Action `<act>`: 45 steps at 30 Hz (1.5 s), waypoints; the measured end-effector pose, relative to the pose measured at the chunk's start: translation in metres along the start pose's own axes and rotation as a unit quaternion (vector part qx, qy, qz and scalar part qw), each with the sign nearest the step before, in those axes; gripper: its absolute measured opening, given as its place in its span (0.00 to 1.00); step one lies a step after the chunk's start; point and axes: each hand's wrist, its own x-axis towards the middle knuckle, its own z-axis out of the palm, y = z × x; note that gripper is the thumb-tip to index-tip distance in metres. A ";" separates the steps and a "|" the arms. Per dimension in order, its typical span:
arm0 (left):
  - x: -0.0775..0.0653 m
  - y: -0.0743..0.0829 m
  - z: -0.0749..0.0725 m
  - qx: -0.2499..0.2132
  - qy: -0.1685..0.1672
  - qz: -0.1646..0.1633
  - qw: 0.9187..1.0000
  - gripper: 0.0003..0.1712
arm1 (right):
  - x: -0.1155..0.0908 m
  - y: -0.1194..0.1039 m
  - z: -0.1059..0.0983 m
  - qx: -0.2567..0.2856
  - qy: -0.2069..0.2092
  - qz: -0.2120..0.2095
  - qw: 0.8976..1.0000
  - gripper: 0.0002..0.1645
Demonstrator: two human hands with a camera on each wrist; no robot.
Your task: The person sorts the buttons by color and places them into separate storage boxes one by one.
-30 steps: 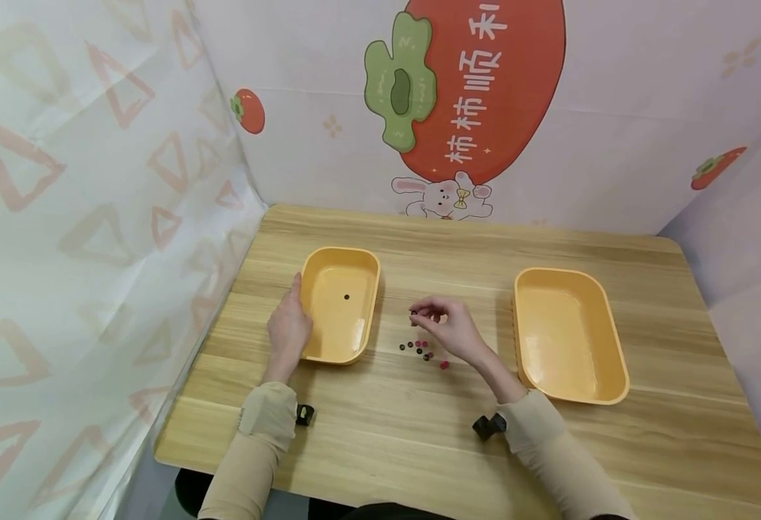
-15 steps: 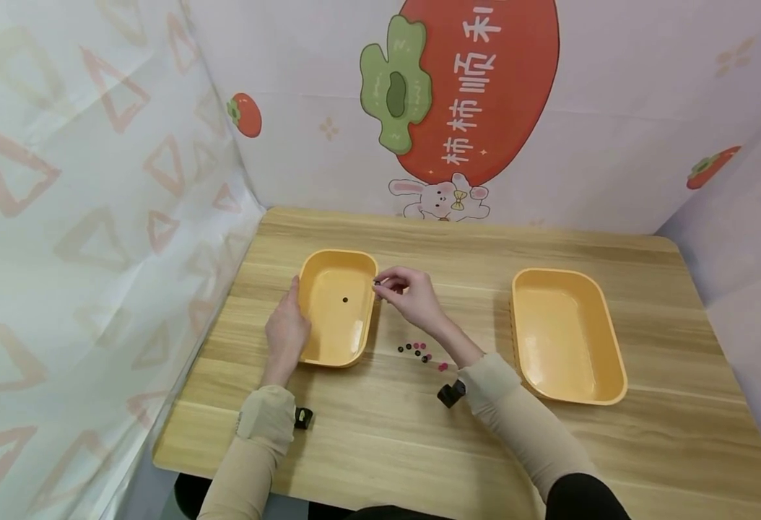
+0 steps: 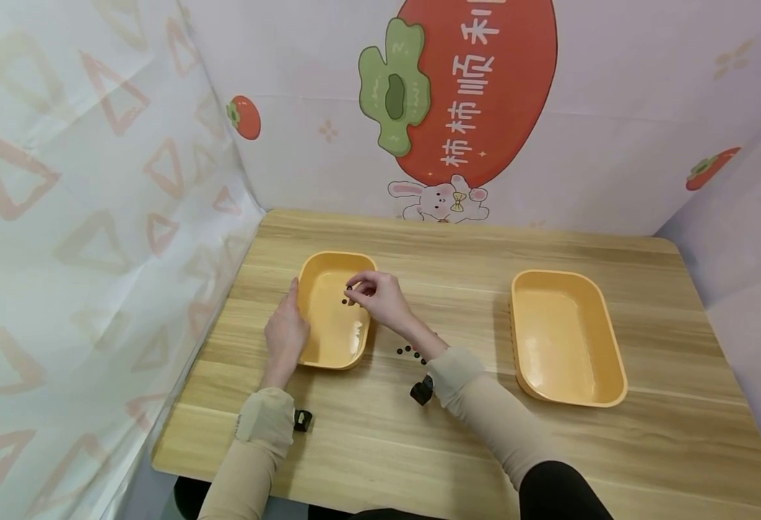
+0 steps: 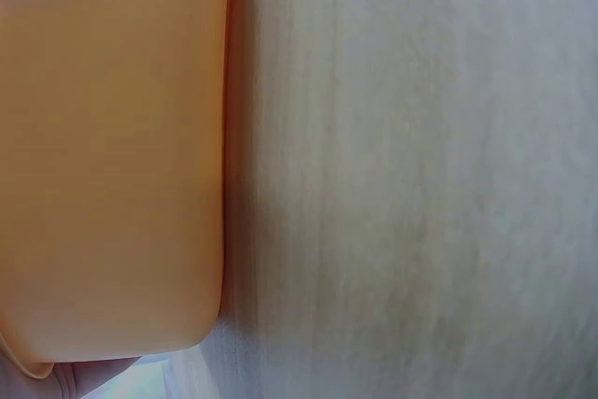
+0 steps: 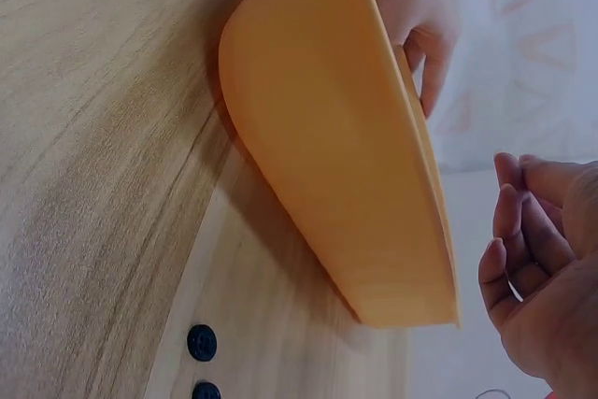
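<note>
A shallow orange-yellow plastic bin point(image 3: 328, 328) stands at the left of the table. My left hand point(image 3: 286, 334) grips its left rim, one finger lying along the side. Over the bin's right half, my right hand point(image 3: 383, 297) pinches a small round black button point(image 3: 349, 288) between thumb and fingertips. In the right wrist view those fingertips meet above the rim, and the button is hidden. Another black button point(image 3: 344, 302) lies on the bin's floor. Several loose black buttons point(image 3: 408, 349) lie on the table right of the bin, partly covered by my right forearm.
A second orange-yellow bin point(image 3: 565, 339) stands at the right of the wooden table point(image 3: 367, 455). White printed sheets point(image 3: 315, 159) hang behind the table and along its left side. Black wrist cameras point(image 3: 422, 391) sit under both sleeves.
My right hand has carried the black button leftward from above the loose buttons, across the rim and over the bin. The pink buttons are now hidden by my forearm. My left hand has stayed put.
</note>
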 end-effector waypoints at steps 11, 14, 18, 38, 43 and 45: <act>-0.003 -0.001 -0.001 -0.009 -0.013 -0.003 1.000 0.46 | -0.003 0.007 0.005 -0.007 -0.015 0.026 1.000 0.13; 0.001 -0.010 0.007 -0.006 -0.006 0.005 1.000 0.48 | -0.008 0.009 0.001 0.001 -0.013 0.031 0.999 0.14; 0.007 -0.019 0.017 -0.012 0.005 0.005 1.000 0.49 | -0.015 0.009 -0.006 0.006 -0.004 0.030 1.000 0.14; 0.013 -0.023 0.021 -0.002 -0.015 0.005 1.000 0.50 | -0.065 0.020 -0.048 -0.001 0.009 0.044 0.999 0.15; 0.005 -0.006 0.005 -0.005 -0.027 -0.012 1.000 0.48 | -0.079 0.024 -0.059 -0.017 -0.001 0.051 0.999 0.16; 0.001 0.006 -0.008 -0.006 -0.035 -0.023 0.999 0.46 | -0.084 0.026 -0.063 -0.027 -0.011 0.059 0.998 0.17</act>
